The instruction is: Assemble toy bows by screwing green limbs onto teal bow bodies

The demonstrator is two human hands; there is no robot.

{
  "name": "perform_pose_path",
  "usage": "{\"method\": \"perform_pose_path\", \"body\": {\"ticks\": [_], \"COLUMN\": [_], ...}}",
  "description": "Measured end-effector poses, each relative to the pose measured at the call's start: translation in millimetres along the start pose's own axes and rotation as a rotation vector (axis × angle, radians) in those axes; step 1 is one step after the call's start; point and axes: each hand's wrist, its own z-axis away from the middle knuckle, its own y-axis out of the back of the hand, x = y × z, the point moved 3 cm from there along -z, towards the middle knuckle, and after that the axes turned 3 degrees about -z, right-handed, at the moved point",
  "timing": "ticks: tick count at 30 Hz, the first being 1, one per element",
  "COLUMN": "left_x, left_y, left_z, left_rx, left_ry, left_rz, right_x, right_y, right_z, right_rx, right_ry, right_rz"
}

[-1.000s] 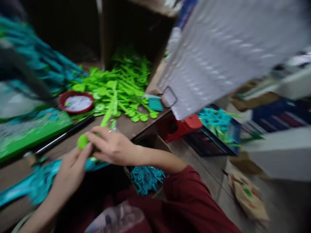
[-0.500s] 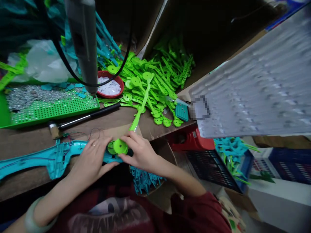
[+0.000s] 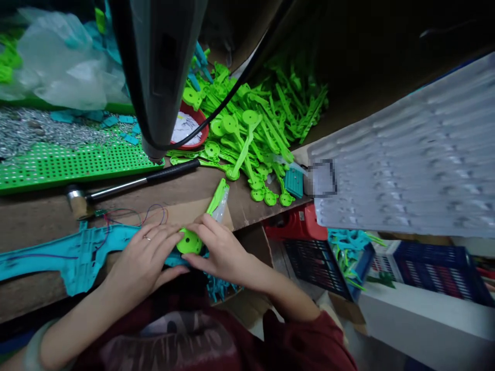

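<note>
A long teal plastic bow body (image 3: 77,252) lies across the brown table (image 3: 185,193), with thin red and blue wires (image 3: 127,214) trailing from it. My left hand (image 3: 145,257) rests on its right end, fingers curled over the part. My right hand (image 3: 220,247) pinches the round end of a bright green plastic arm (image 3: 201,226), pressing it onto the end of the teal body. The green arm points up and to the right.
A heap of green arms (image 3: 255,118) spills from a cardboard box behind. A red dish (image 3: 189,129), a hammer (image 3: 127,183), a green perforated tray (image 3: 73,162) of small metal bits and a hanging grey power tool (image 3: 162,62) are close. Crates stand below right.
The view has swung from the right back down to the table. Both hands stayed on the green arm and teal body; the green arm now lies shorter and more tilted at the joint.
</note>
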Motion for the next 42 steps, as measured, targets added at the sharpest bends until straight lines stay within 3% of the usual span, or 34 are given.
{"method": "perform_pose_path", "body": {"ticks": [10, 19, 26, 28, 29, 31, 33, 35, 37, 42], "left_x": [-3, -5, -1, 0, 1, 2, 4, 5, 7, 16], "left_y": [-2.0, -1.6, -2.0, -0.9, -0.3, 0.6, 1.3, 2.5, 4.6, 8.8], "left_z": [6, 8, 5, 5, 5, 5, 7, 11, 14, 4], "left_rx": [0.052, 0.036, -0.072, -0.064, -0.060, -0.054, -0.039, -0.018, 0.006, -0.024], "left_ry": [0.047, 0.078, -0.037, -0.021, -0.016, -0.048, -0.120, -0.171, -0.188, -0.078], "left_rz": [0.096, 0.148, -0.013, -0.047, -0.065, -0.104, -0.141, -0.164, -0.177, -0.173], "right_x": [2, 0, -3, 4, 12, 39, 68, 88, 96, 94], "right_y": [-4, -5, -10, -2, 4, 19, 25, 22, 19, 21], "right_z": [6, 4, 3, 6, 8, 13, 16, 12, 6, 0], "right_rx": [0.099, 0.080, 0.056, 0.116, 0.210, 0.483, 0.676, 0.653, 0.550, 0.475], "right_ry": [-0.008, -0.013, -0.065, -0.077, -0.129, -0.331, -0.546, -0.632, -0.620, -0.525], "right_rz": [-0.007, -0.056, -0.037, -0.124, -0.165, -0.280, -0.568, -0.923, -1.131, -1.231]}}
